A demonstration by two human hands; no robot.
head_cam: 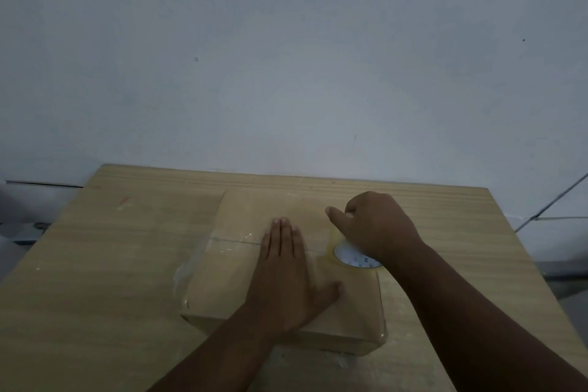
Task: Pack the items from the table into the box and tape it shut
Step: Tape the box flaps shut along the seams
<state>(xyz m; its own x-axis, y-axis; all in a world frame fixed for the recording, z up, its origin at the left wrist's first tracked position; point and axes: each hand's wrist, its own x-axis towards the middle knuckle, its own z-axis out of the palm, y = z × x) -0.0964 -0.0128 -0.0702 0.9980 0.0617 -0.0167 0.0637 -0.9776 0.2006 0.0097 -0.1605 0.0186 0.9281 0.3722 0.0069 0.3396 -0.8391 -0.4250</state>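
Note:
A closed brown cardboard box (229, 283) lies flat on the wooden table (105, 264). Clear tape runs along its centre seam from the left edge, shiny near the left side. My left hand (286, 270) presses flat on the box top with straight fingers, over the seam. My right hand (375, 226) grips a roll of clear tape (353, 256) standing on the right part of the box top; the roll's white core label shows below my palm. The box's contents are hidden.
The table's far edge meets a plain pale wall. Bits of clear tape stick out at the box's left side and under its front right corner. Bare tabletop lies left of the box, and a narrower strip to its right.

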